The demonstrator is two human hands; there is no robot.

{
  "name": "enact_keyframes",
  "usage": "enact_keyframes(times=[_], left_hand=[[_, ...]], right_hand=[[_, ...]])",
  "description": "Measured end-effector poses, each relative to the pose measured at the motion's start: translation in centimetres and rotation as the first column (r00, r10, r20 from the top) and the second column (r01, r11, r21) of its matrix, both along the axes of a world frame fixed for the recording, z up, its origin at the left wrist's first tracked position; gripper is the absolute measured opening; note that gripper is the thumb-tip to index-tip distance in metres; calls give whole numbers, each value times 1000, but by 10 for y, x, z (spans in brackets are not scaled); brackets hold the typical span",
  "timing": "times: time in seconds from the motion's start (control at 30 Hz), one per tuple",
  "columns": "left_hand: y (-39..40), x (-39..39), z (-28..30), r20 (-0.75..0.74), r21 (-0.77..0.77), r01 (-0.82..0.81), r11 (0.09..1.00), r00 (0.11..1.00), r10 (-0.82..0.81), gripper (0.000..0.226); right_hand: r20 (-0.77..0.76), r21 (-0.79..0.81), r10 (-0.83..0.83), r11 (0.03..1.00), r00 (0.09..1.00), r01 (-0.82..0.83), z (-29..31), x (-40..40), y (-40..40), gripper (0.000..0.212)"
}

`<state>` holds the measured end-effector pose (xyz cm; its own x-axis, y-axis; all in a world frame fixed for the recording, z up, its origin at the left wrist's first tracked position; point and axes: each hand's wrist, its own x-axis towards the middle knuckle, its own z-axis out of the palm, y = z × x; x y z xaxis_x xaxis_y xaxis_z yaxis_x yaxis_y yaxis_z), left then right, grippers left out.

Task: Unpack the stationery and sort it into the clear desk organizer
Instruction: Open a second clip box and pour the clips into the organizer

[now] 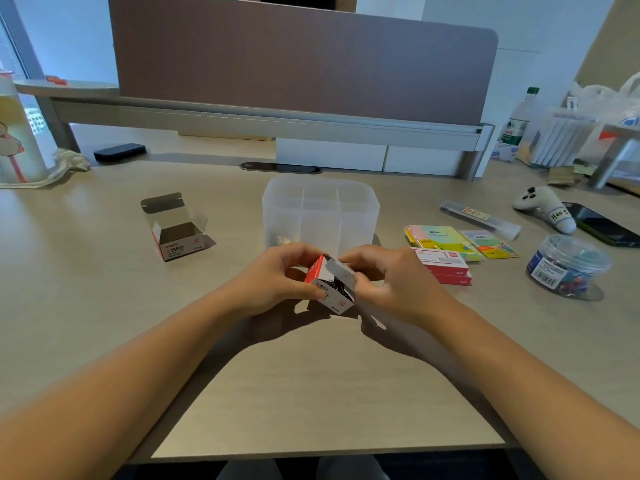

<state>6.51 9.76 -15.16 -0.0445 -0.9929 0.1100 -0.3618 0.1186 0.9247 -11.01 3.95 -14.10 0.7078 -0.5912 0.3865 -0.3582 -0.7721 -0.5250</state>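
Both hands at centre frame: left hand (277, 275) grips the small box (329, 289), right hand (384, 278) pinches its flap. Fingers hide the contents; the clear organizer (320, 209) behind looks hazy.

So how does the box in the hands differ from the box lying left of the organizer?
The held box is off the desk, gripped by the left hand while the right hand pulls its flap; dark clips show inside. The left box rests untouched on the desk, flaps fully open, no contents visible. Both are small red-and-white cartons.
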Motion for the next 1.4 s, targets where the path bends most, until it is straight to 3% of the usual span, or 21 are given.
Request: enact_keyframes(times=[0.17, 0.3, 0.4, 0.67, 0.9, 1.07, 1.4], left_hand=[[3, 2, 2, -140, 5, -4, 1000, 990, 4, 38], [9, 0, 8, -230, 0, 16, 1000, 973, -15, 54], [14, 0, 12, -258, 2, 49, 999, 965, -47, 56], [26, 6, 15, -277, 12, 33, 999, 960, -29, 50], [24, 20, 32, -317, -58, -49, 997, 948, 28, 45], [15, 27, 51, -235, -126, -76, 989, 971, 45, 43], [-14, 53, 81, 135, -179, -108, 978, 982, 133, 43]], right_hand=[[211, 164, -77, 986, 974, 43, 7, 6, -3, 16], [353, 332, -173, 942, 920, 50, 15, 16, -6, 14], [353, 410, -239, 909, 905, 80, 19, 22, -7, 3], [333, 471, -262, 878, 906, 81, 29, 35, -3, 22], [269, 477, -124, 879, 955, -20, 44, 42, 2, 18], [234, 517, -85, 854, 968, -50, 63, 55, -1, 17], [282, 545, -96, 835, 955, -77, 79, 82, -29, 12]])
